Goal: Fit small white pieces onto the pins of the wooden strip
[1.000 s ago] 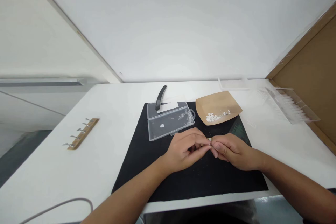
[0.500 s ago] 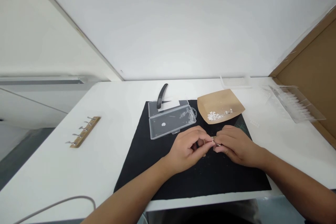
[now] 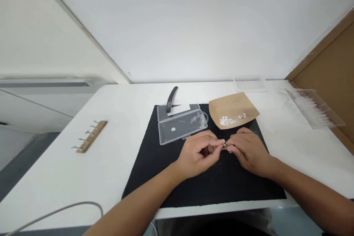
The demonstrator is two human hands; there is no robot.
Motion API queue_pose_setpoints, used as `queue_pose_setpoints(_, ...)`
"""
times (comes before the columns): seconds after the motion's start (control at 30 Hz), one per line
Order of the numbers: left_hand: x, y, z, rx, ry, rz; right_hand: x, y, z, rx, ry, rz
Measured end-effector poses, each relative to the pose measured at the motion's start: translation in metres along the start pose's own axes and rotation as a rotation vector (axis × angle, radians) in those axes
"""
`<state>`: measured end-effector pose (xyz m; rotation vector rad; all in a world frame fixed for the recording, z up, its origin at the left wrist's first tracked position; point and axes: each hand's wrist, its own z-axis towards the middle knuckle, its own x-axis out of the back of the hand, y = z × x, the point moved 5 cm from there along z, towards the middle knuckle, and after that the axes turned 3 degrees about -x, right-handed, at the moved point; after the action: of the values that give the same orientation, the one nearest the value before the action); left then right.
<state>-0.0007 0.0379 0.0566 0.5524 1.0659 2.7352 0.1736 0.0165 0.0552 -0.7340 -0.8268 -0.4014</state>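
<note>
Over the black mat [image 3: 166,177], my left hand [image 3: 200,153] pinches a tiny pale piece [image 3: 224,143] between thumb and fingertips. My right hand [image 3: 249,151] is closed on a small thin metal tool [image 3: 229,144] whose tip meets the piece. Most of the tool is hidden by the fingers. Just behind the hands lies a brown paper tray [image 3: 235,105] with small white bits [image 3: 226,120] in it. An open clear plastic case [image 3: 179,127] rests on the mat to the left, holding clear slivers and one white round piece [image 3: 173,129].
A dark curved file [image 3: 171,99] lies across the case's back part. Far left is a wooden strip with metal hooks [image 3: 92,136]. Clear boxes [image 3: 315,108] stand at the right by a cardboard panel [image 3: 329,59]. A grey cable [image 3: 69,204] crosses the front left.
The fingertips have parted slightly, so the pale piece and the metal tool's tip show more clearly between them. The view has shifted a little.
</note>
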Motion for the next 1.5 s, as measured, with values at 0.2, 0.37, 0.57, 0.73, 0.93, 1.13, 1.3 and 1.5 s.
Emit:
queue_pose_setpoints(0.2,-0.001,-0.002,0.001,0.032,0.039,0.044,-0.005,-0.005,-0.001,0.034,0.013,-0.116)
queue_pose_setpoints(0.37,-0.002,-0.003,0.001,0.07,0.047,0.051,-0.004,-0.011,0.0,0.071,0.043,-0.184)
queue_pose_setpoints(0.57,-0.003,-0.002,0.001,0.079,0.047,0.091,-0.005,-0.013,-0.001,0.053,0.031,-0.171)
queue_pose_setpoints(0.73,-0.003,-0.003,0.0,0.089,0.037,0.067,-0.005,-0.012,-0.002,-0.005,0.008,-0.128)
queue_pose_setpoints(0.93,-0.003,-0.002,-0.001,0.108,0.031,0.085,-0.006,-0.013,-0.002,-0.016,-0.008,-0.14)
queue_pose_setpoints(1.13,-0.004,-0.001,-0.001,0.103,0.047,0.123,-0.008,-0.014,-0.002,-0.015,-0.023,-0.139)
queue_pose_setpoints(1.3,-0.005,-0.001,-0.004,0.132,0.043,0.161,-0.011,-0.014,-0.003,-0.038,-0.038,-0.08)
queue_pose_setpoints(1.5,-0.006,-0.004,-0.006,0.164,0.039,0.147,-0.012,-0.013,-0.003,-0.039,-0.057,-0.049)
